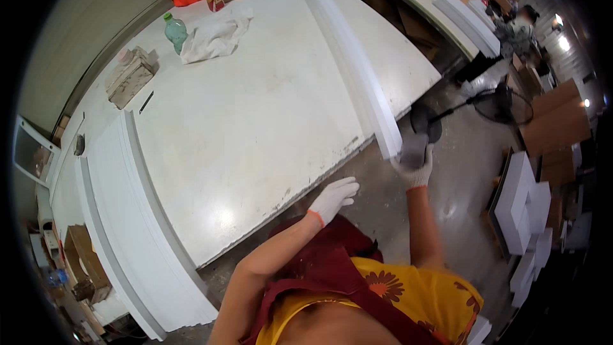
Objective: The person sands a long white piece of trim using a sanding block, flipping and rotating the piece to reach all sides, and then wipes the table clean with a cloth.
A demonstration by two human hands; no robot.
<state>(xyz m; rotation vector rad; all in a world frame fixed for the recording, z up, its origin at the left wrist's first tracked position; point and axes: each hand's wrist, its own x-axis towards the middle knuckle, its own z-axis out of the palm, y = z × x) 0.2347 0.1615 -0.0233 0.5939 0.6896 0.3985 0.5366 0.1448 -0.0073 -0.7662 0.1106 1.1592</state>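
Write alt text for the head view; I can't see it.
The right hand, in a white glove, holds a grey block by the near end of a long white strip on a white table. The gloved left hand hovers beside the table's near edge.

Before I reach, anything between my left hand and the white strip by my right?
Nothing visible stands between your left hand and the white strip; your right hand, with a blurred grey piece, is beside its near end.

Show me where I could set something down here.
The middle of the white table is bare, between the long white panels on the left and the white strip; a smaller bare patch lies right of the strip. The far left is crowded: green bottle, white cloth, stained block.
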